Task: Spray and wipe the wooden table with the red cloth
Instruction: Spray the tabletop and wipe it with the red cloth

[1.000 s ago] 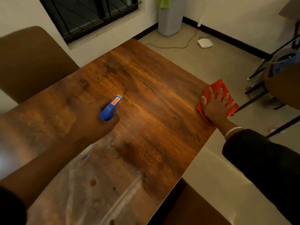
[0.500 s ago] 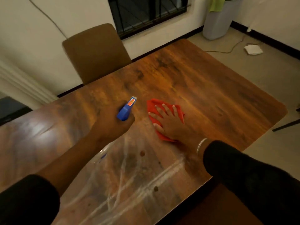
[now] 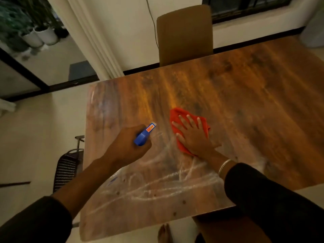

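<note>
The rectangular wooden table [image 3: 236,106] with a glossy brown grain top fills the centre and right of the view. Pale, streaked wet marks [image 3: 157,186] cover its near left portion, running between the two forearms and toward the near edge; the far right portion shows plain grain.

The right hand [image 3: 192,137] lies flat, palm down, on the crumpled red cloth [image 3: 177,114], which rests on the table near its middle. The fingers [image 3: 183,120] are spread apart and point toward the far side, pressing the cloth against the wood. Red fabric shows beyond the fingertips and along both sides of the hand. A thin metal bangle [image 3: 225,166] sits on the wrist, just ahead of a dark sleeve [image 3: 273,202].

The left hand [image 3: 128,144] is closed in a fist around the blue plastic spray bottle head [image 3: 144,135], held above the table just left of the cloth. The nozzle, with an orange label, points toward the far right. The bottle's clear body [image 3: 114,178] is partly visible below the forearm.

A brown upholstered chair [image 3: 185,34] stands at the far edge of the table. A dark mesh object [image 3: 67,169] sits on the floor to the left of the table. White plant pots [image 3: 39,36] stand at the far left.
</note>
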A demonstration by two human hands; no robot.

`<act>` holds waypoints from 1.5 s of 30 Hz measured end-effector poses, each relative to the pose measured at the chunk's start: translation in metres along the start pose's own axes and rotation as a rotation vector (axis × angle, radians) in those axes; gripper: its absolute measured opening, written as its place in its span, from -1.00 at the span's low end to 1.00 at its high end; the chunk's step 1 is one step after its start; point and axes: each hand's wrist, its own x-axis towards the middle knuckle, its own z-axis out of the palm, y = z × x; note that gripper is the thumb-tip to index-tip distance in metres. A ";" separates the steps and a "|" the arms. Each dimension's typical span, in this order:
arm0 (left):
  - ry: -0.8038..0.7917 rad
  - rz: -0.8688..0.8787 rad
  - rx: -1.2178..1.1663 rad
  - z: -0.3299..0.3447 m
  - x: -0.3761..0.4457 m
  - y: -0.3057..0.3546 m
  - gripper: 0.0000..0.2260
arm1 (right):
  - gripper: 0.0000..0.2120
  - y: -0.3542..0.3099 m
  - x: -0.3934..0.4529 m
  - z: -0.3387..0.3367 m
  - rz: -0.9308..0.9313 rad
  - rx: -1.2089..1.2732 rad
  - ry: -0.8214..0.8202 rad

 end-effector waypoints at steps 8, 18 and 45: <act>-0.118 -0.048 0.051 -0.020 -0.080 -0.060 -0.90 | -0.45 -0.029 0.004 -0.004 0.351 0.052 0.103; -0.141 -0.016 0.120 -0.025 -0.102 -0.094 -0.88 | -0.53 -0.102 -0.029 0.020 0.115 0.102 0.103; -0.024 -0.143 0.007 -0.055 -0.144 -0.165 -0.93 | -0.47 -0.262 -0.069 0.079 -0.372 0.037 0.027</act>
